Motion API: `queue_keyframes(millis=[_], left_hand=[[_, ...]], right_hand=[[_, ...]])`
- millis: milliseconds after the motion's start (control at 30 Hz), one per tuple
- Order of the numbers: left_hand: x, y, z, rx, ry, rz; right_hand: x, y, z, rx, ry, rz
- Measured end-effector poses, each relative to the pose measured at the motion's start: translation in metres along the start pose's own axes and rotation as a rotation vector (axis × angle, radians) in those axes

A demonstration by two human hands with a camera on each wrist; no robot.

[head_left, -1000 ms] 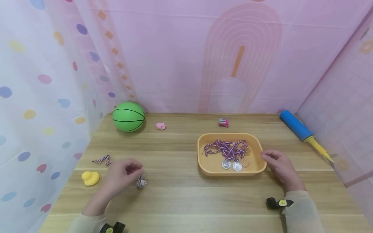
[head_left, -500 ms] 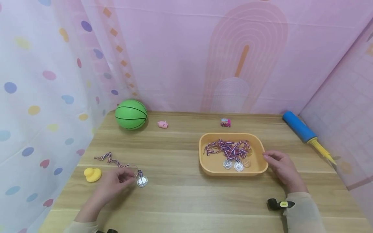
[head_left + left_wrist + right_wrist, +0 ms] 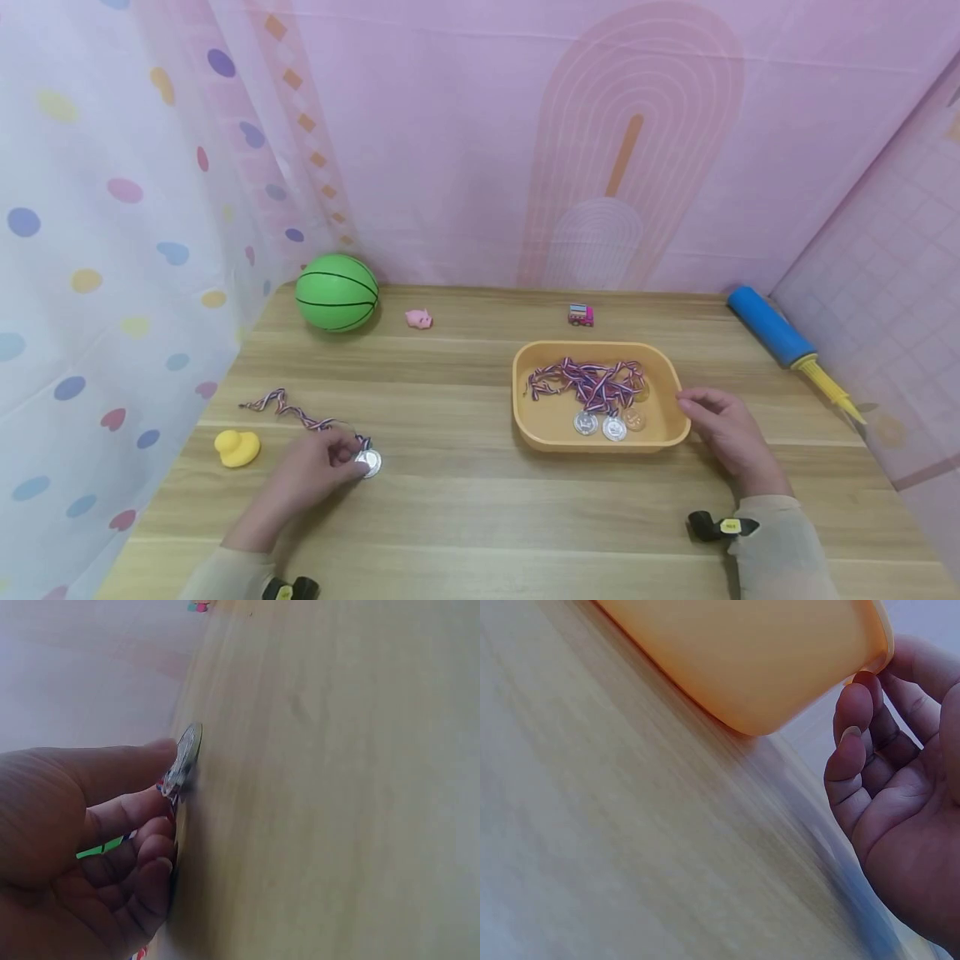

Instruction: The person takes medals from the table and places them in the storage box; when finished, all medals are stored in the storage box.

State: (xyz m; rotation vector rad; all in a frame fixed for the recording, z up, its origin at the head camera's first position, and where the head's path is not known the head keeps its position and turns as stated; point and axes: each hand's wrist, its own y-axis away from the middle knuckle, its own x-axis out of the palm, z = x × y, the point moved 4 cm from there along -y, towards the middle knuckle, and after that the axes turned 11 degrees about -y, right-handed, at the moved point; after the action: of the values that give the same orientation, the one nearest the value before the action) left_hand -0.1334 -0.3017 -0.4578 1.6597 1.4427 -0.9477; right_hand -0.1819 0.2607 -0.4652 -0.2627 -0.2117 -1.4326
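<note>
At the left of the head view, my left hand [image 3: 318, 467] pinches a silver medal [image 3: 370, 462] low over the wooden table. The left wrist view has the thumb against the edge of the tilted medal [image 3: 187, 750], the other fingers curled beneath. Its striped ribbon [image 3: 281, 407] trails away to the left along the table, partly behind the hand. On the right, my right hand [image 3: 727, 433] grips the rim of an orange plastic basin [image 3: 525, 437] at its right end. Inside the basin lie several medals [image 3: 614, 428] with a tangle of striped ribbons [image 3: 592, 385].
A yellow rubber duck [image 3: 237, 448] sits left of my left hand. Along the back stand a green ball [image 3: 337, 293], a pink toy pig [image 3: 418, 319] and a small pink toy truck [image 3: 581, 315]. A blue and yellow hand pump [image 3: 772, 329] lies at the right edge.
My left hand came down and drew its ribbon out along the table, then shifted slightly right, so its thumb now overlaps the medal. My right hand stays on the basin rim.
</note>
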Motion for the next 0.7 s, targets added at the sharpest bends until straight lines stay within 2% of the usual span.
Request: queue_keyframes(millis=[267,433,533,700], left_hand=[[0.004,-0.006,-0.008,-0.025,-0.079,0.014],[0.008,-0.009,-0.015,-0.115,-0.14,0.036],[0.009,-0.01,-0.018,-0.148,-0.153,0.04],[0.008,-0.012,-0.023,-0.12,-0.152,0.015]], right_hand=[[-0.003,-0.001,-0.002,0.018,0.022,-0.015],[-0.005,-0.001,-0.004,0.029,0.047,-0.024],[-0.005,-0.001,-0.005,0.03,0.048,-0.021],[-0.005,-0.001,-0.004,0.026,0.056,-0.021]])
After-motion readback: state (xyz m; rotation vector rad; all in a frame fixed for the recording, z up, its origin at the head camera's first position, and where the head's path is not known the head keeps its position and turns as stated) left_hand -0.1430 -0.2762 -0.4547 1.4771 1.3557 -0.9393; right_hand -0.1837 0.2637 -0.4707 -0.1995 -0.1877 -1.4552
